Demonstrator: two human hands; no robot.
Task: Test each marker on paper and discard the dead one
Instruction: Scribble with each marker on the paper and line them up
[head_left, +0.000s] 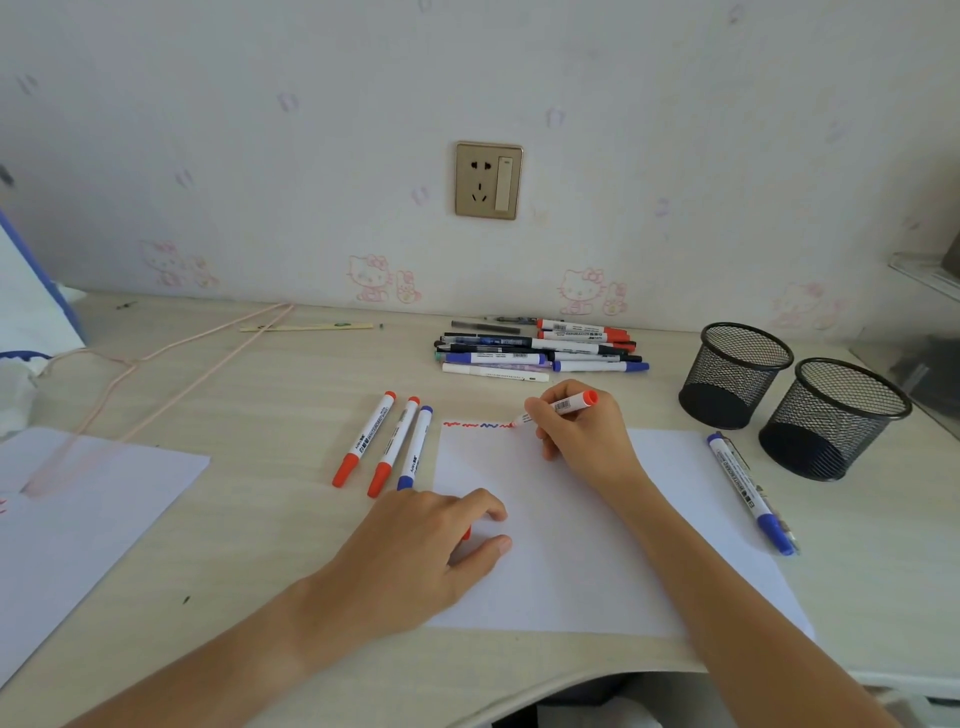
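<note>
Head view: right hand (582, 436) grips a red marker (563, 406), tip on the paper's (571, 561) top edge. Left hand (431, 545) presses that paper, pinching a red cap (467, 533).

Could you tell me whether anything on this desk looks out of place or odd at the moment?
Two things: a pink wire hanger lies across the desk, one end on the spare sheet, and both mesh cups stand empty while pens lie piled by the wall.
</note>
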